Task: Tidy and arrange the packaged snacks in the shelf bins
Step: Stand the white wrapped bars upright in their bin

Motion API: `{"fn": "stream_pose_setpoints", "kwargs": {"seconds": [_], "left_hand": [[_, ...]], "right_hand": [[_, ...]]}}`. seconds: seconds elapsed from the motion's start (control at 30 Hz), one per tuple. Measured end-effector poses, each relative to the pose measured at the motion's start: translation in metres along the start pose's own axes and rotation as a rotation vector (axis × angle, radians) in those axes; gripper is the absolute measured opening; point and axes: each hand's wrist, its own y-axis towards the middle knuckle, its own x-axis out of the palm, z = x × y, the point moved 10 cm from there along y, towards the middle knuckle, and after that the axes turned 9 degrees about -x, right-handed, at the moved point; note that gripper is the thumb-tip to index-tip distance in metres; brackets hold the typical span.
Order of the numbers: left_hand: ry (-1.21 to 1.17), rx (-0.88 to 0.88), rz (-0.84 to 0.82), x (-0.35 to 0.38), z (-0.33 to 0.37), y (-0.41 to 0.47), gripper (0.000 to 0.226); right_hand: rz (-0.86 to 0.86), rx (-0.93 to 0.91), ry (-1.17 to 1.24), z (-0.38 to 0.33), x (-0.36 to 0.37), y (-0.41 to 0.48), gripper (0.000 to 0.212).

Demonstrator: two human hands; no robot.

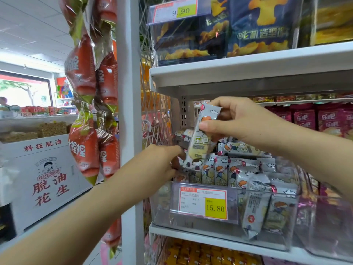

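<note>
Your left forearm runs up from the bottom corner, and your left hand reaches into the left end of the clear bin. Its fingertips curl in among the packs and are partly hidden behind the one you hold, so I cannot tell whether they grip anything. Your right hand pinches a single grey-white snack pack by its upper half, thumb in front and fingers behind. The pack hangs tilted in the air above the bin's left end, its lower end close to your left fingers.

You look to be mid-placement: one pack lifted, its slot not yet filled. Below it a row of matching packs stands upright, faces forward. Others behind lie flat and jumbled, and one loose pack leans against the front wall, right of the price tag.

The next move calls for lowering the held pack upright, face out, into the row's left end, while your left hand steadies the neighbours so none topple. The leaning pack wants standing up afterwards. Pink packs fill the next bin to the right, and red packets hang beside the white post.
</note>
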Motion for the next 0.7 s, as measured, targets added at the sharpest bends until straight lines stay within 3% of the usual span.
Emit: {"fn": "stream_pose_setpoints", "kwargs": {"seconds": [0.33, 0.57, 0.7], "left_hand": [[0.266, -0.026, 0.062, -0.005, 0.003, 0.011, 0.024], [0.148, -0.003, -0.041, -0.002, -0.005, 0.006, 0.041], [0.039, 0.067, -0.003, -0.004, -0.005, -0.009, 0.03]], "right_hand": [[-0.126, 0.019, -0.106, 0.013, 0.045, -0.001, 0.026], [-0.307, 0.038, -0.432, 0.026, 0.068, -0.005, 0.018], [-0.445, 0.001, -0.506, 0.032, 0.084, -0.006, 0.025]]}}
